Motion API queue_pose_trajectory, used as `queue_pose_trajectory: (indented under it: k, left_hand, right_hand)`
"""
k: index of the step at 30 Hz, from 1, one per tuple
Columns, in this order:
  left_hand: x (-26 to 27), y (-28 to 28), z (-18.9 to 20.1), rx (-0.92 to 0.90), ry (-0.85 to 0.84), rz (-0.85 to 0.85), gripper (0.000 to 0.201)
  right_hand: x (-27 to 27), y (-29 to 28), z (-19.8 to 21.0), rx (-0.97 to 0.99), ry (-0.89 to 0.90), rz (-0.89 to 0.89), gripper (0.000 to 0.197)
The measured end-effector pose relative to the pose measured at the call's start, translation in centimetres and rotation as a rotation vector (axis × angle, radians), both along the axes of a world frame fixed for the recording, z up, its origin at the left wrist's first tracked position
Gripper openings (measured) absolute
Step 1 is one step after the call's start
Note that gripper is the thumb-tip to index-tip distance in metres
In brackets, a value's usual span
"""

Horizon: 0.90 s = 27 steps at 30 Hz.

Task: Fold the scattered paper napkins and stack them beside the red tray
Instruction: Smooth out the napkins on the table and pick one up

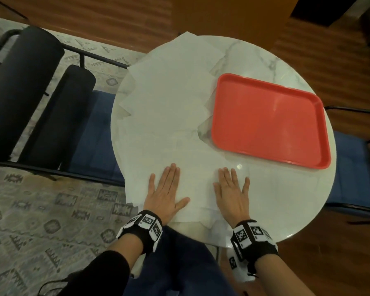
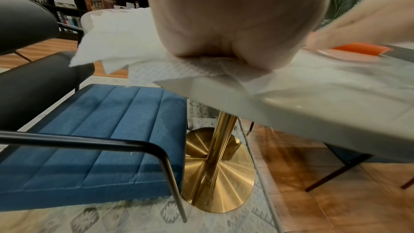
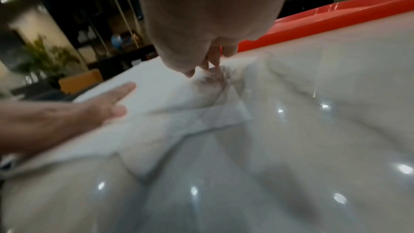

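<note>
Two hands lie flat on the nearest paper napkin (image 1: 192,189), and neither one has hold of anything. Your left hand (image 1: 166,193) rests palm-down on the napkin's left part, fingers straight and close together, thumb spread toward the middle. Your right hand (image 1: 233,193) rests palm-down on its right part, fingers straight and slightly fanned; the outer fingers lie at or just past the napkin's right edge, and you cannot tell from the head view which. In the left wrist view the heel of the left palm presses the paper down right at the table's near rim, where a corner of the sheet hangs over the edge. In the right wrist view the right fingertips (image 3: 215,59) touch the surface, close to the tray's near side.

Behind this sheet, the other scattered napkins (image 1: 169,92) overlap one another in a loose spread across the left half of the round marble table (image 1: 286,199), reaching to its far rim, with several corners poking past the left edge. You cannot count them reliably, since white lies on white.

Your red tray (image 1: 269,120) sits on the right half of the table, turned at a slight angle, with nothing in it. Its left side touches or slightly overlaps the edge of the napkin spread.

A blue cushioned chair (image 2: 94,139) with a black metal frame stands at the table's left, and the table's gold pedestal base (image 2: 215,171) rests on a patterned rug (image 1: 41,210).
</note>
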State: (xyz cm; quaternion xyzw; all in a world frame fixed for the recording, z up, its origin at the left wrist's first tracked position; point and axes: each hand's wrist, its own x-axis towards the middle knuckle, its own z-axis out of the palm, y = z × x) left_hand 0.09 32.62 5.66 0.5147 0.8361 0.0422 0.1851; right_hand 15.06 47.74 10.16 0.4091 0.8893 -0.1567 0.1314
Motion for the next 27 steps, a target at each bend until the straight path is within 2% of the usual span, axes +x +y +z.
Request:
queue_pose_trajectory:
  k: [2,4,7,9,12,13,15,17,19,20,22,23,25,27]
  left_hand:
    - [0.0,0.0,0.0,0.008,-0.007,0.003,0.083]
    - [0.0,0.1,-0.1,0.022,-0.008,0.010,0.083]
    - [-0.2,0.4,0.6,0.035,-0.031,0.013,0.084]
    - [-0.3,1.0,1.8,0.024,-0.062,0.018,0.084]
    - [-0.9,2.9,4.7,0.120,-0.078,0.035,0.081]
    - [-1.2,3.7,5.6,0.144,-0.083,0.016,0.075]
    - [-1.8,5.5,7.4,0.152,-0.101,-0.053,0.046]
    - [-2.2,7.2,9.1,0.166,-0.268,-0.082,0.025]
    - [-1.7,8.8,10.9,0.225,-0.569,-0.023,0.017]
    - [-1.2,9.5,11.7,0.247,-0.659,-0.009,0.014]
    - [0.2,11.0,13.1,0.250,-0.747,0.005,0.013]
    - [0.9,11.6,13.6,0.241,-0.779,0.022,0.013]
    - [1.8,11.8,14.0,0.236,-0.804,0.069,0.013]
    - [1.9,10.8,13.7,0.253,-0.746,0.143,0.013]
  right_hand:
    - [-1.3,0.1,0.6,0.110,0.060,0.002,0.048]
    - [-2.2,0.4,1.0,0.156,0.015,0.024,0.044]
    - [-3.2,1.4,1.8,0.075,-0.071,-0.048,0.033]
    - [-3.4,2.1,2.5,0.002,-0.036,-0.111,0.021]
    - [-3.1,2.9,4.2,-0.155,0.116,-0.136,0.010]
    - [-2.7,3.1,5.2,-0.228,0.195,-0.141,0.006]
    - [-1.5,3.6,7.3,-0.394,0.415,-0.195,0.002]
    - [0.4,4.3,9.0,-0.507,0.608,-0.288,0.004]
    - [2.9,5.2,9.5,-0.579,0.708,-0.408,0.012]
    - [4.3,5.7,9.4,-0.612,0.729,-0.465,0.015]
    - [7.3,7.0,8.4,-0.629,0.756,-0.581,0.035]
    - [8.7,7.8,8.1,-0.633,0.775,-0.645,0.037]
    - [11.4,9.3,7.5,-0.612,0.798,-0.767,0.020]
    - [14.0,11.4,6.7,-0.595,0.788,-0.863,0.012]
